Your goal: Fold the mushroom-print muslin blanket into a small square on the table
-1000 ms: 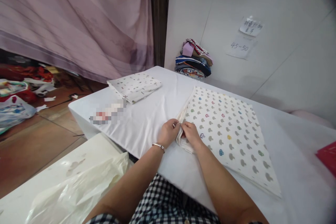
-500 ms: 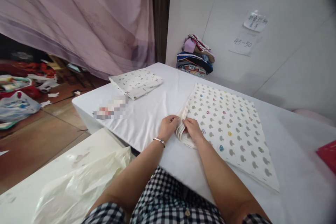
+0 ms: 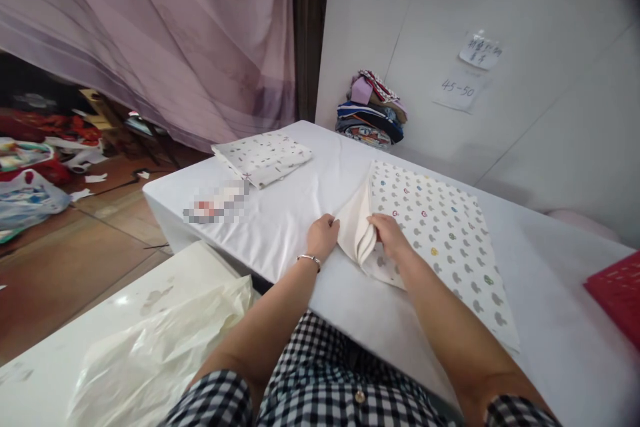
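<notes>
so the white cotton cloth printed with small grey and coloured mushroom shapes (image 3: 440,233) lies flat in several stacked layers, centre-right of the frame; its near-left corner is peeled up and curled over, showing the plain white underside; the rest stays smooth, running toward the lower right

Black-and-white checked shirt (image 3: 320,380) — silver bracelet (image 3: 311,258), left wrist
</notes>
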A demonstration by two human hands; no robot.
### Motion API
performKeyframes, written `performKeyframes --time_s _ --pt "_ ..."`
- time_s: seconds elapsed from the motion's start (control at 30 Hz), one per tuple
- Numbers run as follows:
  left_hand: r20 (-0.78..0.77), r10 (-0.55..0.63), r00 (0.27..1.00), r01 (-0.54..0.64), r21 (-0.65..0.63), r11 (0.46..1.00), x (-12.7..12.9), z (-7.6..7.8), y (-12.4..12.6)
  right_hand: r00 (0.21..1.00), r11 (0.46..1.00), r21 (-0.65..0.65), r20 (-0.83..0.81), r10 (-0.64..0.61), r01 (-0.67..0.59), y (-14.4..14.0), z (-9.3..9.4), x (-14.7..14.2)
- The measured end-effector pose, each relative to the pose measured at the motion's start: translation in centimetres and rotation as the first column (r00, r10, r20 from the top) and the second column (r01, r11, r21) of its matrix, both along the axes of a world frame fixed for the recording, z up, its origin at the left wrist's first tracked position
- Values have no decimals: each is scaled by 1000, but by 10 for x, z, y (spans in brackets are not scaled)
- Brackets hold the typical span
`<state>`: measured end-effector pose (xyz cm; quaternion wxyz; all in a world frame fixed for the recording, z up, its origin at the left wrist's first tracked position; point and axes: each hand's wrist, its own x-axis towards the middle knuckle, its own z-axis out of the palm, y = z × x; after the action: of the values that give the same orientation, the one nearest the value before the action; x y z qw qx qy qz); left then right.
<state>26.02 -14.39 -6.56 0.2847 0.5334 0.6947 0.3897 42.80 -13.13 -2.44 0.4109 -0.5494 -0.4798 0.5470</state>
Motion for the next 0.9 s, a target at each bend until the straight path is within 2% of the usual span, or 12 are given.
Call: performKeyframes --time_s 0.07,0.17,0.27,0.37,0.5,0.67,0.77,0.9 --pt "183 -20 983 9 63 998 2 -2 1 997 1000 15 76 17 -18 4 16 16" --pt "408 -96 908 41 143 989 11 -2 1 962 997 -2 264 74 -76 5 29 23" --pt "465 -167 869 68 223 972 20 1 -2 914 990 -38 381 140 -136 3 27 8" --pt "448 -212 868 96 268 959 21 1 -5 900 985 -28 402 166 -169 2 19 -14" --pt "400 -231 887 127 270 955 15 -2 -7 940 988 -66 306 153 -139 6 8 -31" --pt "246 -255 935 182 283 942 12 0 -15 968 978 -152 183 171 -144 4 4 -33" --pt "92 -232 968 206 231 951 13 3 -22 976 967 -194 112 189 -165 0 5 -30" --pt "-54 -212 976 218 146 965 15 6 -26 976 950 -228 -8 217 -213 -6 -1 -25"
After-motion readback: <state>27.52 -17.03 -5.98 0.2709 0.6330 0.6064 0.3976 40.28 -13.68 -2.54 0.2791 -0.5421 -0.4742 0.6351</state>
